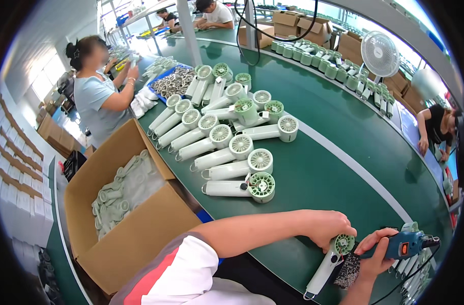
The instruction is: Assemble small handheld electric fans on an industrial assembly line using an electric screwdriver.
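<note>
A handheld fan [322,274] with a white handle and a green open head lies near the table's front edge, a wire loop at its lower end. My left hand [329,227] is closed around the fan's head. In my right hand [376,254] is a blue electric screwdriver [409,245] with an orange switch, held sideways beside the fan; its tip cannot be made out. A dark speckled patch of tiny pieces [348,270] sits between the fan and my right wrist.
Several fans [232,189] stand in a row on the green table [318,173]. An open carton [135,259] with pale parts is at left. Behind are a blue tray [173,81] of metal parts and a white fan [379,53]. Co-workers sit around; a black cord [420,269] trails at right.
</note>
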Motion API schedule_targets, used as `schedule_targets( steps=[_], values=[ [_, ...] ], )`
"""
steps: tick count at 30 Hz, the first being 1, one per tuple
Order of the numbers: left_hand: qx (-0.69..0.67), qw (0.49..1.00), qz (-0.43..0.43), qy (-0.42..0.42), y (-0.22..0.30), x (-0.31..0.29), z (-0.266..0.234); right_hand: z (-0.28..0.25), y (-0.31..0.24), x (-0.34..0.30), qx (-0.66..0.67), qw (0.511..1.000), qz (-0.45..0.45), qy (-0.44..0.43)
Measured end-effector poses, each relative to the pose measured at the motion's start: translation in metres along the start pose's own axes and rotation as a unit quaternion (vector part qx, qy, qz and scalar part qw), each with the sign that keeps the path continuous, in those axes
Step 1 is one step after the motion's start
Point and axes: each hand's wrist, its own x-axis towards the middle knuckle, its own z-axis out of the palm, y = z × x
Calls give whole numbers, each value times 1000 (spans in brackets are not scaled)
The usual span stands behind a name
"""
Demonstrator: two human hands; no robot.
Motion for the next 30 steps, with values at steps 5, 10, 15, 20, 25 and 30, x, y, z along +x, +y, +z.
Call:
schedule_targets(
  steps=[5,10,15,20,25,30],
  values=[
    [-40,998,47,11,1,6,1,-20,-47,14,130,989,-73,5],
    [25,999,-38,11,1,-14,-19,-39,-48,49,157,987,-9,44],
    [13,997,-66,-32,8,6,-12,-63,-11,40,-19,985,-72,156],
    [20,998,-59,-21,12,9,-1,-70,-2,28,-27,989,-68,131],
    [21,998,-47,-24,12,9,0,-65,4,22,-12,993,-55,102],
    [26,998,-48,-23,11,9,-1,-62,6,22,0,994,-54,94]
  ],
)
